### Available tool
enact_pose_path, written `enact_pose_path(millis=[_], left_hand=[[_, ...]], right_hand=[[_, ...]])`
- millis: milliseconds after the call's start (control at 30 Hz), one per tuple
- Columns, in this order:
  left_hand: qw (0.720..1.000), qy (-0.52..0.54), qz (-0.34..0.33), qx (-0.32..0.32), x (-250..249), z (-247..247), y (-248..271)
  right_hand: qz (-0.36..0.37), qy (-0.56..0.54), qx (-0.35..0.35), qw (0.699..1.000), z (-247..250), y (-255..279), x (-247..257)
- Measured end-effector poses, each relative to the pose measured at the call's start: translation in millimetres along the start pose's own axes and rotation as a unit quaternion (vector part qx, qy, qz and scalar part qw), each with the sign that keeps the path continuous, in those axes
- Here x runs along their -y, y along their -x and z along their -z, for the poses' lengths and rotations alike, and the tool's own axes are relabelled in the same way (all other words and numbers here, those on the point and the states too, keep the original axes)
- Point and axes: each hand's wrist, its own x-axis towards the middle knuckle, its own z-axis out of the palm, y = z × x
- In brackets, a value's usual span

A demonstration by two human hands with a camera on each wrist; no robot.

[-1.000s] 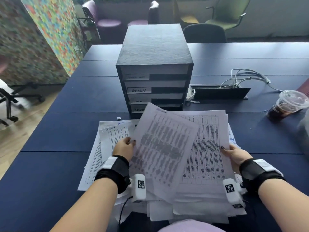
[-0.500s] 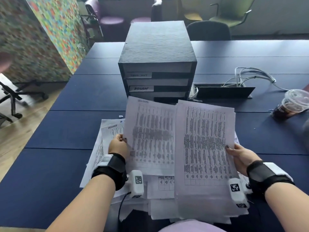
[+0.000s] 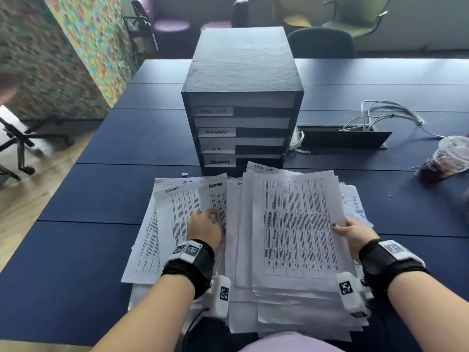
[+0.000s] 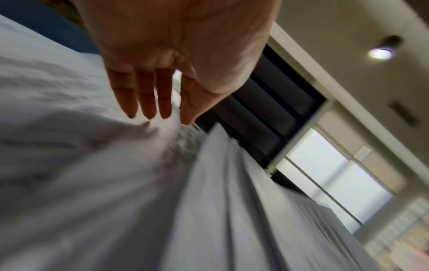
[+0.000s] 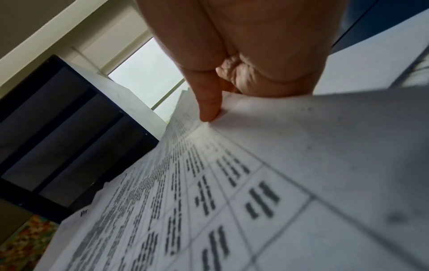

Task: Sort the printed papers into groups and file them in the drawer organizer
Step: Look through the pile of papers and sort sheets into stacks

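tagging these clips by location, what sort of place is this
Most likely an office meeting room or shared workspace: a long dark blue table with a cable box set into it, chairs around it, and a labelled drawer organizer behind printed papers.

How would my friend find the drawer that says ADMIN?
Look at the black box of drawers standing on the blue table, behind the papers. Count down its white labels: the ADMIN drawer is second from the top, and its label is the clearest.
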Motion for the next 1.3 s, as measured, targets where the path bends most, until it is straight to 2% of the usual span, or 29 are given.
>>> enact_pose_path(millis=[33, 100, 200, 233, 300, 433, 500, 567, 667, 767, 833, 900, 967, 1067, 1200, 1300], left_hand=[[0.999, 0.003, 0.042, -0.025, 7.4, 6.4, -4.5], [0.991, 0.070, 0.108, -0.024, 22.3, 14.5, -13.6], [0.972, 0.178, 0.152, -0.003, 31.8, 16.5, -18.4], [0.972, 0.184, 0.145, 0.002, 31.3, 15.5, -17.8], [0.979, 0.170, 0.109, 0.011, 28.0, 12.3, -15.8], [0.997, 0.077, 0.021, -0.008, 11.5, 3.4, -3.9], [0.996, 0.093, -0.013, 0.003, 3.6, 0.2, 3.4], [0.985, 0.168, -0.007, 0.040, -2.2, 0.5, 11.9], [0.964, 0.248, 0.000, 0.093, -6.2, 4.6, 22.9], [0.953, 0.286, 0.025, 0.100, -4.6, 4.9, 21.4], [0.970, 0.235, 0.029, 0.046, -2.3, 4.0, 13.1], [0.993, 0.099, 0.062, -0.024, -2.1, 3.5, 6.6], [0.992, 0.033, 0.114, -0.049, -3.3, 1.2, 4.0], [0.987, 0.071, 0.145, -0.014, -5.0, -0.4, -2.5], [0.989, 0.065, 0.123, 0.044, -7.2, 2.3, -5.1], [0.989, 0.087, 0.117, 0.030, -10.3, 1.7, 2.5]], right_hand=[[0.001, 0.004, -0.005, 1.000, -0.1, 0.3, -1.0], [0.012, 0.002, -0.017, 1.000, 6.5, -14.3, -11.3], [0.031, 0.064, -0.036, 0.997, 21.9, -53.8, -34.6], [0.025, 0.065, -0.034, 0.997, 26.4, -63.6, -40.3], [0.012, 0.072, -0.024, 0.997, 19.9, -48.7, -30.3], [0.012, 0.107, -0.024, 0.994, 10.1, -29.3, -18.0], [0.018, 0.125, -0.027, 0.992, 11.8, -34.7, -21.5], [0.027, 0.127, -0.029, 0.991, 17.5, -48.0, -29.9], [0.014, 0.114, -0.021, 0.993, 10.6, -30.8, -18.0], [0.006, 0.083, -0.001, 0.997, 8.7, -19.8, -11.4], [0.016, 0.082, -0.001, 0.997, 7.6, -18.7, -10.6], [0.021, 0.086, -0.009, 0.996, 8.1, -23.1, -14.9], [0.022, 0.089, -0.016, 0.996, 9.5, -27.5, -18.7], [0.017, 0.093, -0.015, 0.995, 9.9, -29.9, -20.7], [0.013, 0.089, -0.021, 0.996, 8.8, -25.8, -19.0], [0.011, 0.082, -0.014, 0.996, 6.2, -20.5, -16.3]])
